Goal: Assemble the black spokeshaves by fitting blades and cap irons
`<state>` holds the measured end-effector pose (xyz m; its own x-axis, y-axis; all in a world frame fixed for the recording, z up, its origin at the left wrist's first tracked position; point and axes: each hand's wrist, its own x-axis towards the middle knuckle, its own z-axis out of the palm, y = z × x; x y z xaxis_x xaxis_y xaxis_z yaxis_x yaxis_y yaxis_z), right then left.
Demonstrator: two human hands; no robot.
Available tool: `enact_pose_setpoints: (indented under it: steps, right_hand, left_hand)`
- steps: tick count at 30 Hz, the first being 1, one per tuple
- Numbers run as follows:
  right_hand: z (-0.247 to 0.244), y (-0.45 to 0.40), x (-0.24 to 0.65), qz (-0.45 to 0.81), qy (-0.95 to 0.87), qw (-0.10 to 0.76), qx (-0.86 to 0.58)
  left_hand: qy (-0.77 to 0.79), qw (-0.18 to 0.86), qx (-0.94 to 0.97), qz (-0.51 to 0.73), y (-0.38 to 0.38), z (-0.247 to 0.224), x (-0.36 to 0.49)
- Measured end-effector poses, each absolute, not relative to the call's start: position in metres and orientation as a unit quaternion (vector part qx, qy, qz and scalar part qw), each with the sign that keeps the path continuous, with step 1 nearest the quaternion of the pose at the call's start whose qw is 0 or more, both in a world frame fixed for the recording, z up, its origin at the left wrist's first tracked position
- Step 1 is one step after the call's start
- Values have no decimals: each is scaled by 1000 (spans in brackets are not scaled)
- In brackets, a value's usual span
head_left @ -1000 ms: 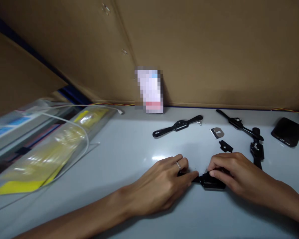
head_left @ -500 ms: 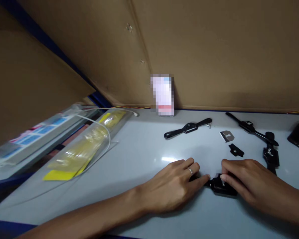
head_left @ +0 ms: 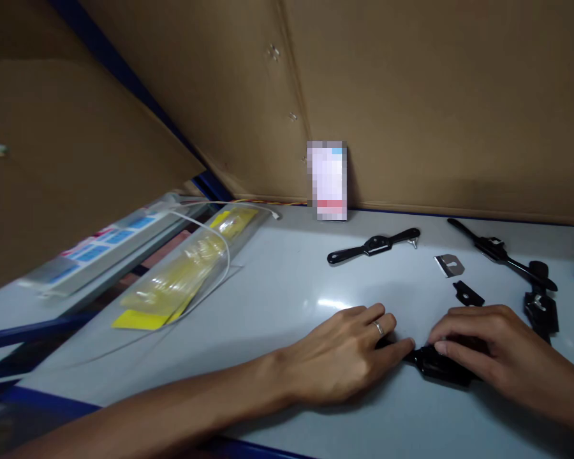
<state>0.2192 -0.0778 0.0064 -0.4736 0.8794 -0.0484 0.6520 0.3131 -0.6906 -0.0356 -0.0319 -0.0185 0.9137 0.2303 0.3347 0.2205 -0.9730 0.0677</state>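
A black spokeshave (head_left: 442, 370) lies on the table before me. My left hand (head_left: 351, 354), with a ring on one finger, is closed over its left handle. At the middle of its body, the thumb and forefinger of my right hand (head_left: 492, 347) are pinched together. The silver thumbscrew seen there earlier is now hidden by those fingers. The right handle is covered by my right hand. Just beyond lie a loose black cap plate (head_left: 467, 294) with a hole and a flat silver blade (head_left: 450, 265) with a slot.
Another spokeshave (head_left: 377, 245) lies farther back with a small screw (head_left: 414, 242) by its right end. Two more, a spokeshave (head_left: 497, 250) and one under its end (head_left: 541, 312), lie at right. A phone (head_left: 331, 182) leans on the cardboard wall. Left are a yellow packet (head_left: 172, 287) and power strip (head_left: 105, 248).
The view has shifted, so things sit farther right. My right fingers have turned at the spokeshave's middle, and the silver screw no longer shows. My left hand keeps its hold.
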Motion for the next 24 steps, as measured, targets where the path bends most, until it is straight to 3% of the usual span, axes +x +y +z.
enact_pose_setpoints:
  steps: [11, 19, 24]
  right_hand:
    - [0, -82, 219, 308, -791, 143, -508]
    - [-4, -91, 214, 134, -837, 107, -519]
    - [5, -84, 215, 201, -808, 152, -533]
  left_hand:
    - [113, 24, 980, 163, -32, -18, -37]
    - [114, 31, 980, 160, -32, -20, -37]
    - [110, 33, 980, 164, -32, -19, -37]
